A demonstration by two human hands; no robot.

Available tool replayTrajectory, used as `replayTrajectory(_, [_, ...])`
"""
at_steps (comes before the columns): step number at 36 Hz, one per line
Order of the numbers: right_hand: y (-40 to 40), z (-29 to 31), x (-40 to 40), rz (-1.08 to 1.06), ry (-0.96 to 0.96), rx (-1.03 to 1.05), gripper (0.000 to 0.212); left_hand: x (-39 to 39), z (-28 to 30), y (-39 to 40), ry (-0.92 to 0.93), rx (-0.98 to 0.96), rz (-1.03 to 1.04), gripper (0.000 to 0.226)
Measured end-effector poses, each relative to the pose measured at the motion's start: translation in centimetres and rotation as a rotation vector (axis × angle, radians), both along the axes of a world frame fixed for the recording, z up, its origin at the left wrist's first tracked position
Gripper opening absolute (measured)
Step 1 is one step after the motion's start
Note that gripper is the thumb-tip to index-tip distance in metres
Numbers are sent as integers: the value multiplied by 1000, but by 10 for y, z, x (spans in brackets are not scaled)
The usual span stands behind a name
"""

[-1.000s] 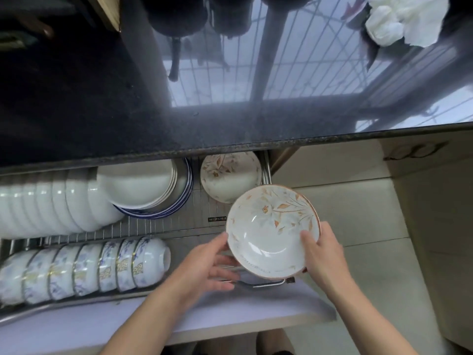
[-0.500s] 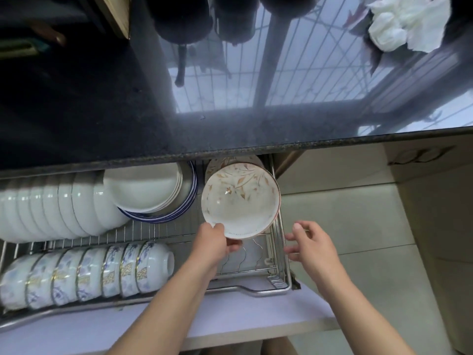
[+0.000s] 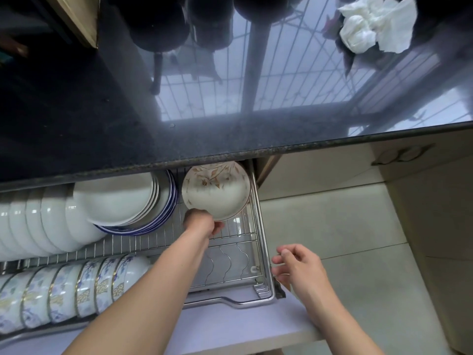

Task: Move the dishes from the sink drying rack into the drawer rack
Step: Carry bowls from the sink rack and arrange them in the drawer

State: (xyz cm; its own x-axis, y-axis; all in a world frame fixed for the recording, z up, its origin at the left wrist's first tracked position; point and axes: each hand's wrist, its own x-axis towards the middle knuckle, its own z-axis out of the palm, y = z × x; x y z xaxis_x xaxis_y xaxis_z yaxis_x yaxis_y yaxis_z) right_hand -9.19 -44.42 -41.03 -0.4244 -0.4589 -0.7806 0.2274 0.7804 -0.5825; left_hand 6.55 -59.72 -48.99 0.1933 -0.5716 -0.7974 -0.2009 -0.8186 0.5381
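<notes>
Stainless-steel wire drawer rack [image 3: 258, 226], pulled out below the dark speckled stone desk [image 3: 230, 139]; all places below are given relative to this rack.

- White ceramic bowl with brown leaf pattern and thin brown rim [image 3: 216, 190]: in the rack's far right corner, tilted, its upper edge tucked under the desk edge. Whether it already rests on the wires cannot be told.
- Left hand [image 3: 201, 222]: over the rack's right section, fingers curled around the near rim of the leaf-pattern bowl, gripping it.
- Right hand [image 3: 298, 265]: just outside the rack's right side rail, near its front corner; fingers loosely bent and apart, holding nothing.
- Stack of plain white plates with blue-rimmed plates behind [image 3: 128, 201]: leaning in the rack's far middle, just left of the leaf-pattern bowl.
- Row of plain white bowls on edge [image 3: 38, 221]: far left of the rack.
- Row of white bowls with blue floral and gold-band pattern on edge [image 3: 76, 290]: near left of the rack.
- Pale lilac drawer front panel [image 3: 217, 326]: along the rack's near edge.
- Crumpled white cloth [image 3: 376, 24]: on the desk, well beyond the rack, to the far right.
</notes>
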Motion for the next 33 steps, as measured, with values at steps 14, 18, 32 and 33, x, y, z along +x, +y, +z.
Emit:
replayTrajectory(14, [0,1,-15,1,29,-20,17,-8,-22,-17,-37,92,210,10])
replayTrajectory(18, [1,-1,-15,17,27,-15,18,-4,-35,-14,-52,97,276,34])
replayTrajectory(32, [14,-30,-6,397,238,131,16,-3,-18,-21,35,60,131,40])
replayTrajectory(33, [14,-33,-8,399,244,136,15,-2,-13,-20,62,62,113,42])
